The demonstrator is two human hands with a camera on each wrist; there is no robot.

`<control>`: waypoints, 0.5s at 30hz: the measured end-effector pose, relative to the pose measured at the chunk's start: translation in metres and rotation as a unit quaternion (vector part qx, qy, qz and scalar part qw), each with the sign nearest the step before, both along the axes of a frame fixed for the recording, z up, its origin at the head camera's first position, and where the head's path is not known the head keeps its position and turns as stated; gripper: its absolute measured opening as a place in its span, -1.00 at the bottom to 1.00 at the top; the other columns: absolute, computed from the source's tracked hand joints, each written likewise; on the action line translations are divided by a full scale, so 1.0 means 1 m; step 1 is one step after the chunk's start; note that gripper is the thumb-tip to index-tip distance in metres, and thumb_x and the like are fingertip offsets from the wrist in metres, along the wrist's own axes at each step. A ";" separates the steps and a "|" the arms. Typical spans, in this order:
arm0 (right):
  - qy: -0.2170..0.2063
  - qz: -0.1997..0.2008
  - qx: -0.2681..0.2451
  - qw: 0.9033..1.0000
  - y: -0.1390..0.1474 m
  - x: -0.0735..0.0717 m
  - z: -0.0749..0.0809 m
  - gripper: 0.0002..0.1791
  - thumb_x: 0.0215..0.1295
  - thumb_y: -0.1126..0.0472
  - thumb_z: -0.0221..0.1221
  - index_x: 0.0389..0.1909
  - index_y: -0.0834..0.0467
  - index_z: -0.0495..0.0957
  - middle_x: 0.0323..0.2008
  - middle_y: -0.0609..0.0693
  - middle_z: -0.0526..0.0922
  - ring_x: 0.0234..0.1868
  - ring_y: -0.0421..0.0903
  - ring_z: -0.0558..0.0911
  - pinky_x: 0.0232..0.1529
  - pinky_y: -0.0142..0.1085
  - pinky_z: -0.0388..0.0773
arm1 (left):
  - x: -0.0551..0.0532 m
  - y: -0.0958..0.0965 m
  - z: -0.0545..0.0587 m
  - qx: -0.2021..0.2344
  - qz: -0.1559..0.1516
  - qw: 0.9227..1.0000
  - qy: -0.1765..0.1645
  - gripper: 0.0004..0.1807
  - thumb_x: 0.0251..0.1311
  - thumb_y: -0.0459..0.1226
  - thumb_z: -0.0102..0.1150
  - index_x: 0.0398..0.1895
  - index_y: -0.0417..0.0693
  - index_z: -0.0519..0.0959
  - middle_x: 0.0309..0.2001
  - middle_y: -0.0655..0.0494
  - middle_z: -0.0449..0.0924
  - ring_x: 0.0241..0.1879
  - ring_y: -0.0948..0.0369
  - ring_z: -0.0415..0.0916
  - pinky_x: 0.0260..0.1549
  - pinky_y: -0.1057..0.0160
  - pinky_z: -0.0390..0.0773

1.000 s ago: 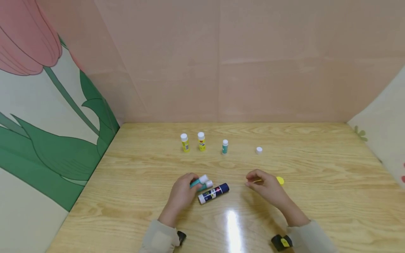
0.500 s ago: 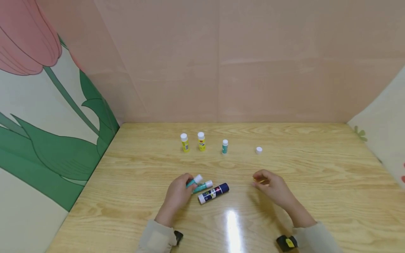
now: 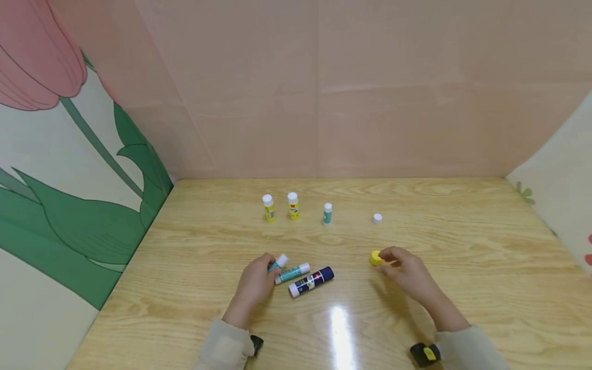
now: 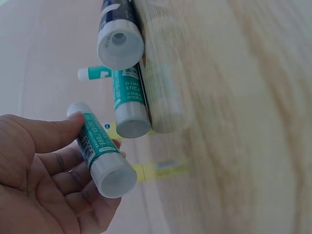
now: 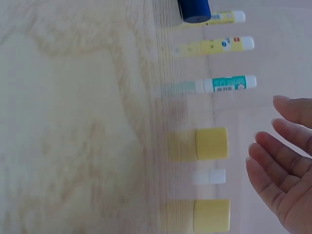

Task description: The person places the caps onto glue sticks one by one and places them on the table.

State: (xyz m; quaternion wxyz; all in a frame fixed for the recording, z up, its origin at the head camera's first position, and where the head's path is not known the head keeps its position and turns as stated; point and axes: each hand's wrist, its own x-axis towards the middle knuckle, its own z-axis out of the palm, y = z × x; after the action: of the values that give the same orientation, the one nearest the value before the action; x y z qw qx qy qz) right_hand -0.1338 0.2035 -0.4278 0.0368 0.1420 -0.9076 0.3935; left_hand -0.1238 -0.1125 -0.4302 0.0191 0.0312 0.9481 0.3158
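My left hand [image 3: 255, 281] pinches a teal glue stick [image 4: 100, 141] with white ends between thumb and fingers, tilted, left of a second teal glue stick [image 3: 292, 273] that lies on the table. Alongside that one lies a larger navy glue stick [image 3: 312, 281]. My right hand [image 3: 410, 276] hovers by a round yellow cap [image 3: 375, 258], whose edge its fingertips overlap in the head view. From the right wrist, its fingers look loosely bent with nothing between them. Two yellow caps show there, the nearer one [image 5: 212, 215] and another [image 5: 212, 144]; one is hidden behind the hand in the head view.
Farther back on the wooden table [image 3: 208, 231] stand two yellow glue sticks, one [image 3: 269, 208] left of the other [image 3: 293, 206]. A small teal glue stick [image 3: 327, 214] stands right of them, then a white cap [image 3: 377, 219]. A pink backdrop rises behind the table.
My left hand has moved left with the pinched teal glue stick, apart from the other teal one. My right hand has shifted right, so a yellow cap now shows at its fingertips.
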 end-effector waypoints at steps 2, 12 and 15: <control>0.006 0.000 0.004 1.000 0.002 0.000 -0.001 -0.75 0.01 0.37 0.19 -0.25 0.35 0.45 -0.28 0.18 0.52 -0.24 0.10 0.48 -0.25 -0.06 0.41 | -0.001 0.000 0.000 -0.003 0.000 1.000 -0.006 -0.83 0.07 -0.26 0.10 -0.30 -0.18 0.45 -0.43 0.10 0.45 -0.42 0.20 0.38 -0.42 0.20 0.40; 0.000 -0.002 0.023 1.000 0.009 0.001 -0.002 -0.72 0.03 0.35 0.18 -0.20 0.35 0.44 -0.24 0.22 0.50 -0.19 0.13 0.46 -0.19 -0.01 0.37 | -0.003 -0.003 -0.001 -0.012 -0.004 0.999 -0.035 -0.84 0.06 -0.28 0.11 -0.34 -0.19 0.44 -0.44 0.08 0.44 -0.43 0.20 0.37 -0.45 0.22 0.40; -0.002 -0.005 0.030 1.000 0.010 0.001 -0.001 -0.71 0.03 0.33 0.18 -0.20 0.36 0.44 -0.24 0.23 0.50 -0.18 0.15 0.46 -0.18 0.01 0.37 | -0.004 -0.004 -0.002 -0.010 -0.007 0.999 -0.041 -0.86 0.06 -0.29 0.11 -0.35 -0.18 0.44 -0.45 0.08 0.44 -0.45 0.20 0.36 -0.47 0.22 0.39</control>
State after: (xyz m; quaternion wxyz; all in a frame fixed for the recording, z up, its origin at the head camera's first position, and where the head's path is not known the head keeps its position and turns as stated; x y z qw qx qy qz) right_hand -0.1326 0.2140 -0.4284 0.0327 0.1376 -0.9197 0.3663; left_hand -0.1277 -0.1163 -0.4324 0.0610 0.0249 0.9494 0.3072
